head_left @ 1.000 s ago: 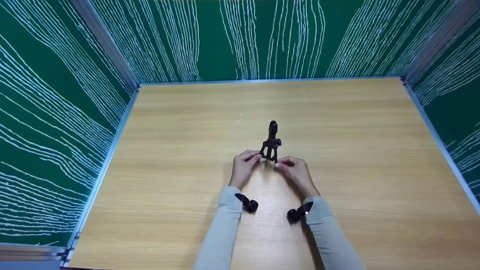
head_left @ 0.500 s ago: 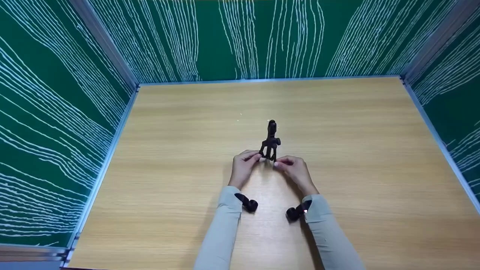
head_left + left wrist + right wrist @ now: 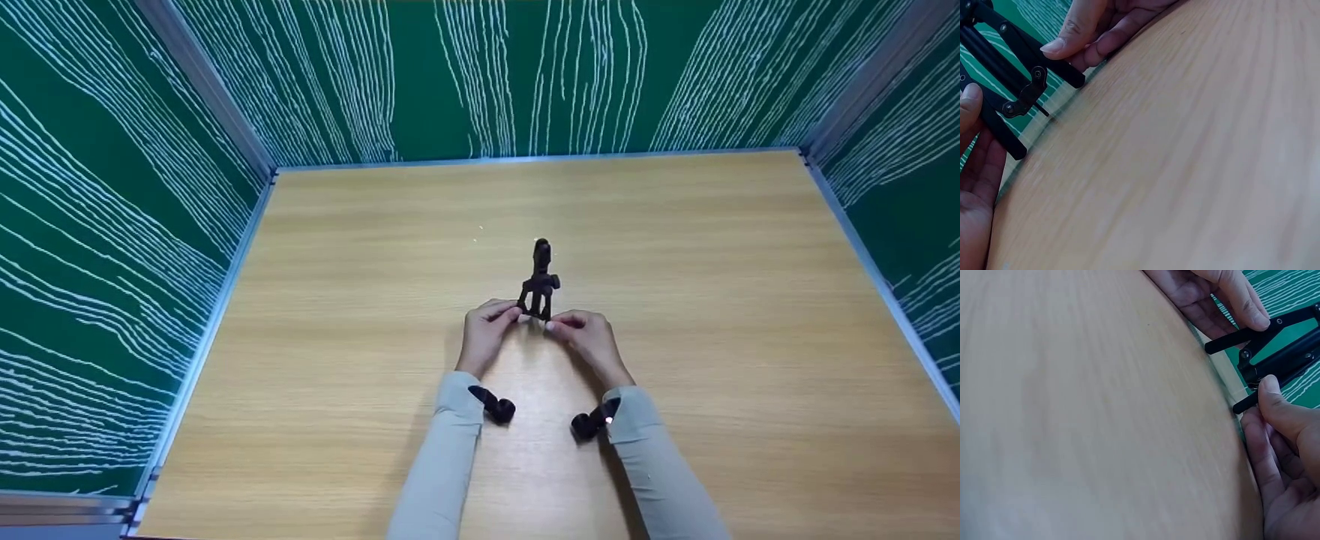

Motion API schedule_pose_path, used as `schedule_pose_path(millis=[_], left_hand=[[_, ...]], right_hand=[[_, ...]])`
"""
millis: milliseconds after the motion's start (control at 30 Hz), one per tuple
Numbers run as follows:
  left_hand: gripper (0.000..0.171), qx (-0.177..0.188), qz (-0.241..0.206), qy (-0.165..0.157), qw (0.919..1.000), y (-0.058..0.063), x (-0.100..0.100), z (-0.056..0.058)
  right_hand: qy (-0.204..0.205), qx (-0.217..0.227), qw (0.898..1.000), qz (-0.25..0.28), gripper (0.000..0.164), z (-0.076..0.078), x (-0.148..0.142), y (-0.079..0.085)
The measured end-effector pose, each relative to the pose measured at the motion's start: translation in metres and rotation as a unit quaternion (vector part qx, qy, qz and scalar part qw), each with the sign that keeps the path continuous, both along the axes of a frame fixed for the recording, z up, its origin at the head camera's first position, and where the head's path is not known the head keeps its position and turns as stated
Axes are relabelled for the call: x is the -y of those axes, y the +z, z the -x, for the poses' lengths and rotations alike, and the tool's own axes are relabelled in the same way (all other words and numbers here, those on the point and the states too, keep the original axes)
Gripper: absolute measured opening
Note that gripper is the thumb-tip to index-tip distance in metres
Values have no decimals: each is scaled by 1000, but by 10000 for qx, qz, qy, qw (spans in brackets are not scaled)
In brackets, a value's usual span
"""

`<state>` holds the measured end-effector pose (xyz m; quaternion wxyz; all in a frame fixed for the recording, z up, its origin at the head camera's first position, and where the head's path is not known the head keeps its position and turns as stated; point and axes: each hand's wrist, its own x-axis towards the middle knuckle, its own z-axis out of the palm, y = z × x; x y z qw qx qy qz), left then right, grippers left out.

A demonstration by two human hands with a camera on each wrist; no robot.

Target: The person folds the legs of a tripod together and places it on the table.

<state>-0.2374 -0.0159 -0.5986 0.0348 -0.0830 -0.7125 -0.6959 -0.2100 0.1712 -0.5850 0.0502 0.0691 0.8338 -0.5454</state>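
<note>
A small black tripod (image 3: 538, 286) stands on the tabletop in front of me, its head pointing away and up. My left hand (image 3: 484, 336) pinches its left leg between thumb and fingers. On the other side my right hand (image 3: 592, 343) pinches the right leg near the foot. In the left wrist view the two black legs (image 3: 1002, 135) spread apart, joined by hinged braces (image 3: 1033, 90) to the centre column. The right wrist view shows both thumbs on the legs, with the dark leg ends (image 3: 1224, 343) sticking out past the fingers.
The wooden tabletop (image 3: 360, 300) spreads widely around the hands. Green panels (image 3: 427, 82) with white wavy lines enclose its back and sides, along metal edging (image 3: 525, 159). Tiny white specks (image 3: 481, 227) lie beyond the tripod. Black wrist cameras (image 3: 499, 409) project from both sleeves.
My right hand has shifted slightly left with the leg it pinches, so the tripod's legs look a little closer together. The left hand has barely moved.
</note>
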Motion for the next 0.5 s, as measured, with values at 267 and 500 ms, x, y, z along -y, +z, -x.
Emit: schedule_pose_path(millis=[267,500], left_hand=[[18,-51,11,-55,10000,23,3,-12],[19,36,-117,-58,9999,23,2,-12]], right_hand=[[-92,-258,9996,-93,26,0,2,0],[-100,-292,9995,-69,26,-1,2,-1]])
